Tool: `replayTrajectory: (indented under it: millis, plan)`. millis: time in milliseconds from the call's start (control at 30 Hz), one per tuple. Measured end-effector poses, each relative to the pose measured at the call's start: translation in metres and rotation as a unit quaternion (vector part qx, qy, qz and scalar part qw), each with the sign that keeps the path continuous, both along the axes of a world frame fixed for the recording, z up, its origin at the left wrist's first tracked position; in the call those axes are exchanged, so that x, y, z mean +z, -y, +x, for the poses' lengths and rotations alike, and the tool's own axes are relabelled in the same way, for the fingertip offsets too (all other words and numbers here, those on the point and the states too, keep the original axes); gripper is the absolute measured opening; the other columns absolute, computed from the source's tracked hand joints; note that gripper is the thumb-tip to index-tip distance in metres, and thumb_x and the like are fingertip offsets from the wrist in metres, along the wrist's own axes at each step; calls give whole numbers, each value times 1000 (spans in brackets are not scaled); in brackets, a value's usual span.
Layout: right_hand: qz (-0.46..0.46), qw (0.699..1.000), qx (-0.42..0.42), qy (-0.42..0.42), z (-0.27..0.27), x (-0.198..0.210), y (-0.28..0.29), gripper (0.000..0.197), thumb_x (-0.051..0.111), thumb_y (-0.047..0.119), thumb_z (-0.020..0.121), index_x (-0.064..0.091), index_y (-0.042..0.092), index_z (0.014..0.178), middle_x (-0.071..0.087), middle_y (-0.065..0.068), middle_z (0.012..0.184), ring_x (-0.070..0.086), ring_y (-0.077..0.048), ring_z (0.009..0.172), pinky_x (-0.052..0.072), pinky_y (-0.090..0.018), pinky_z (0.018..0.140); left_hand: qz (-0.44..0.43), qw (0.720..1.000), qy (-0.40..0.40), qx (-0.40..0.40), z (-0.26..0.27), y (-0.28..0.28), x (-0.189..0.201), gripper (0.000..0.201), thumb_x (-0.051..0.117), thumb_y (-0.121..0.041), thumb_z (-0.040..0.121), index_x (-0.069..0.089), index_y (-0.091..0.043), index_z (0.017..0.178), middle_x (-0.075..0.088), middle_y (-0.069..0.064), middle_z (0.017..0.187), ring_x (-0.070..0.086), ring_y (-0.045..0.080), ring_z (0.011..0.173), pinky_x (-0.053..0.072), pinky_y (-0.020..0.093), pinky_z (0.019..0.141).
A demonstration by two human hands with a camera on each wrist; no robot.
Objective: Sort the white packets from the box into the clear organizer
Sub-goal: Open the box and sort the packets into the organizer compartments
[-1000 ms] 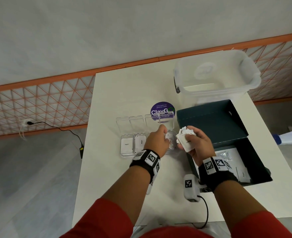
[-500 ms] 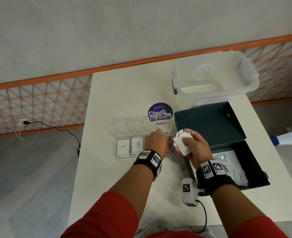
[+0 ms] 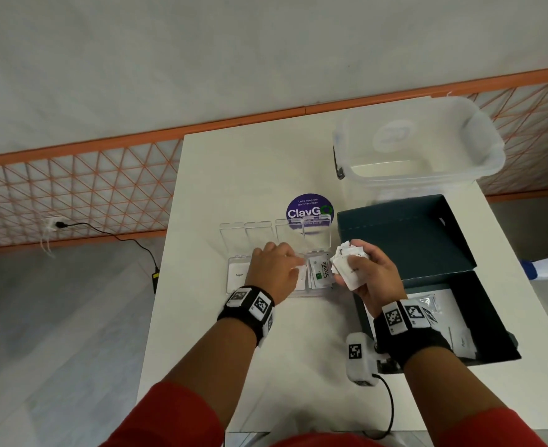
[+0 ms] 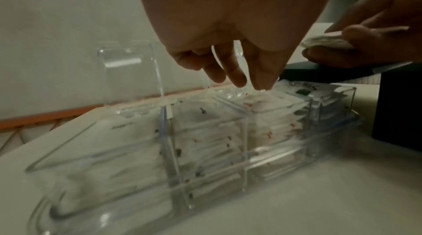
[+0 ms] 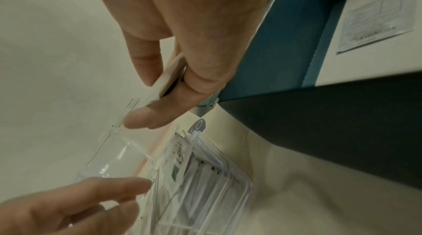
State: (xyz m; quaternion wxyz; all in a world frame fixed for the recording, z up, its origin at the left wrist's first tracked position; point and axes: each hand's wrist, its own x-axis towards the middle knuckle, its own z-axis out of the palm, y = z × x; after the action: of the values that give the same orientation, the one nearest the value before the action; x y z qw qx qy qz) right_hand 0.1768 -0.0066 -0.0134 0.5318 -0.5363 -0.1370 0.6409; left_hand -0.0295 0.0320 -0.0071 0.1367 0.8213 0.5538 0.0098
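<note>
Sorting underway: left hand (image 3: 274,272), fingers relaxed, tamps packets into the clear organizer (image 3: 234,235); right hand (image 3: 371,275) grips a packet bunch (image 3: 348,264) to feed next.

Head view looks steeply down over the counter (image 3: 234,175); both wrist views sit close, low along the fingers (image 4: 230,71), all three sharing the clear organizer (image 3: 298,233).

White table (image 3: 234,175): organizer (image 3: 234,287), box (image 3: 492,333), tub (image 3: 427,169).
</note>
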Motion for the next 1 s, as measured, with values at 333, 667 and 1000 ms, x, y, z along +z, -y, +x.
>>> replayTrajectory:
  millis: [333,667,1000]
  plan:
    - [0,1000,9,1,-7,0,0,27,60,-4,89,70,16,103,71,-13,105,75,-31,85,59,-37,60,-23,997,3,70,2,7,-9,39,56,-40,89,55,-28,126,55,-4,120,46,21,113,32,38,92]
    - [12,996,79,-46,-38,7,2,40,48,-15,87,65,10,113,74,-16,100,74,-32,83,59,-39,60,-128,938,308,99,16,18,37,47,82,-38,69,61,-27,110,57,-8,95,49,-1,71,44,19,68]
    - [16,995,103,-6,-62,11,6,24,66,-3,89,68,10,110,70,-20,111,72,-38,91,59,-45,68,-202,898,363,149,-16,21,40,52,83,-24,72,60,-32,117,56,-8,90,52,5,69,48,21,70]
